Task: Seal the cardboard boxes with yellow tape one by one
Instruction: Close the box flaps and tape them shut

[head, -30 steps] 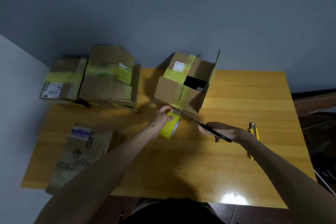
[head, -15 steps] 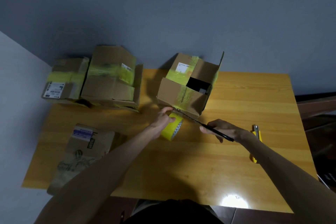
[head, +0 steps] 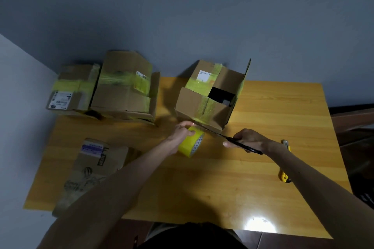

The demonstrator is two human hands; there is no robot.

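**While the scissors sat on the tape, the cut had not landed**

Although half a second had gone by, almost nothing had moved. The left hand (head: 182, 133) kept its fingers curled round the yellow tape roll (head: 191, 144), held just in front of the open box (head: 202, 107) near the middle of the table's (head: 263, 178) far edge. The right hand (head: 248, 140) gripped the scissors (head: 214, 133) by the handles, fingers wrapped tight, with the blade tips right where the tape ran from roll to box. Whether the blades had closed could not be told, and no free tape end showed.

So this strip looked unfinished, by my reading. The box's top also gaped dark on its right side, so it needed more tape. Two taped boxes (head: 121, 87) waited at the far left corner, another package (head: 91, 168) lay at the left edge, and a utility knife (head: 284, 176) rested by the right edge.
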